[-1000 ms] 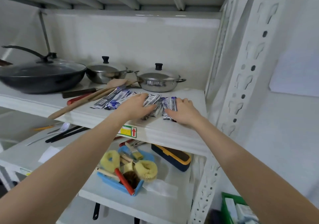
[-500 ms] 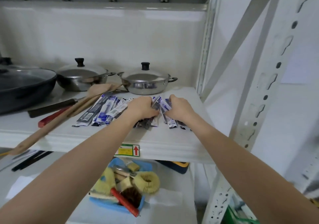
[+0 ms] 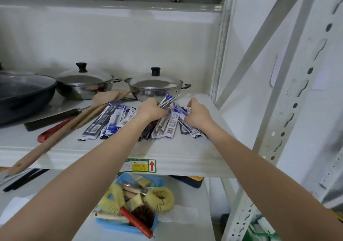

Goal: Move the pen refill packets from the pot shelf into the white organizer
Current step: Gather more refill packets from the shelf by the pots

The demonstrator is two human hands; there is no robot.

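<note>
Both hands rake the fanned pen refill packets (image 3: 167, 122) near the pot shelf's (image 3: 181, 148) front right edge into one bundle, left hand (image 3: 151, 109) fingers curled around several, right hand (image 3: 197, 114) fingers curled against others.

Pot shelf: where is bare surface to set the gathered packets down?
Bare shelf runs along the front edge, below the pen refill packets, and right of the right hand toward the upright. Crowded: left side with pan, spatulas and pots behind.
</note>
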